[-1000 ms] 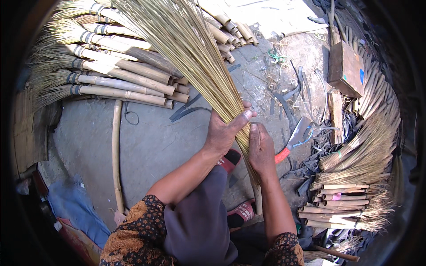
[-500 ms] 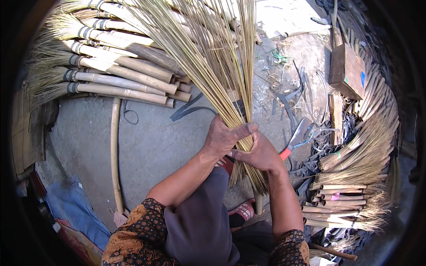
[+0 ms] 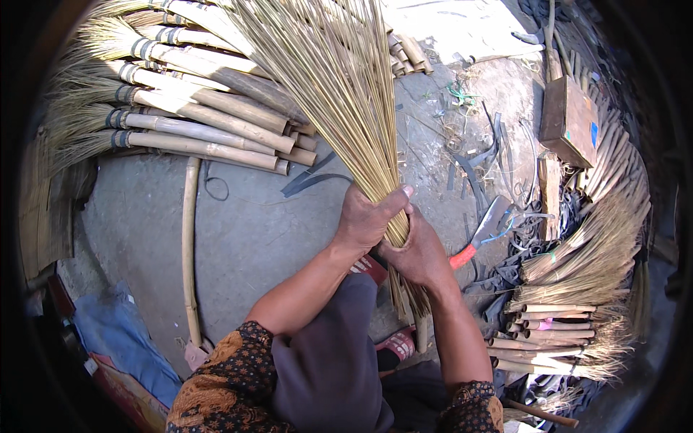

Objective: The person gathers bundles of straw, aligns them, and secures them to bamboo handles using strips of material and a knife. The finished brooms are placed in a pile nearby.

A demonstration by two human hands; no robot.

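Observation:
Both my hands grip a bundle of long, thin broom sticks (image 3: 345,108) near its narrow lower end. My left hand (image 3: 364,219) wraps round it from the left, thumb across the front. Just below and to the right, my right hand (image 3: 417,251) closes round the same bundle, touching the left. Above my hands the sticks fan out toward the far edge. Their short, uneven ends (image 3: 410,292) poke out below, beside my knee.
Brooms with bamboo handles (image 3: 216,148) lie piled at far left, above a bamboo pole (image 3: 189,252). Rightward are black strips (image 3: 471,177), a red-handled cleaver (image 3: 492,222), a wooden box (image 3: 567,123) and more stick bundles (image 3: 588,245). Blue cloth (image 3: 123,343) lies at lower left.
The sticks, split by a gap at the right before, now stand together in one fuller fan. My hands have shifted slightly and the right thumb no longer lies across the front.

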